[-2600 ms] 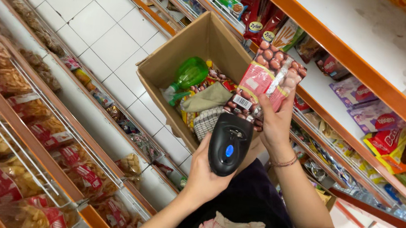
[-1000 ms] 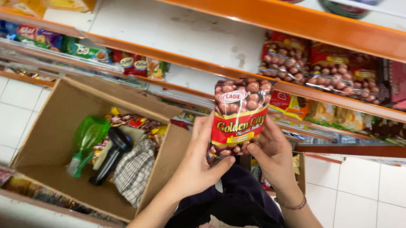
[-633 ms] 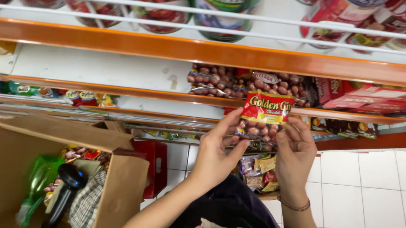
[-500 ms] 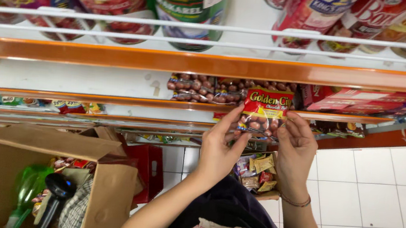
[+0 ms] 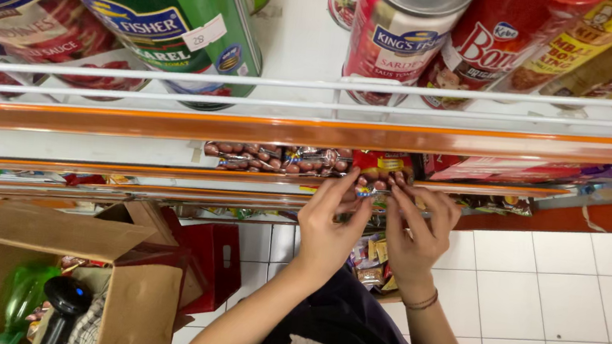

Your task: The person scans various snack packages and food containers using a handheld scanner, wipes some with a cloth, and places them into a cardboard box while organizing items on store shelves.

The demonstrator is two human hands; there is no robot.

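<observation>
Red packet: light, crinkly, slippery; grip its lower edge.
Left hand: your fingers pinch the packet.
Right hand: pinching it too.
Shelf: crowded.

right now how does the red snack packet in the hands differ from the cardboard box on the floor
The red snack packet is small, glossy and raised to the orange-edged shelf; the brown cardboard box is large, matte and sits low by the white tiled floor. The packet is pinched by the left hand and right hand; neither touches the box. The box gapes open; the packet looks sealed. Both hold goods.
</observation>
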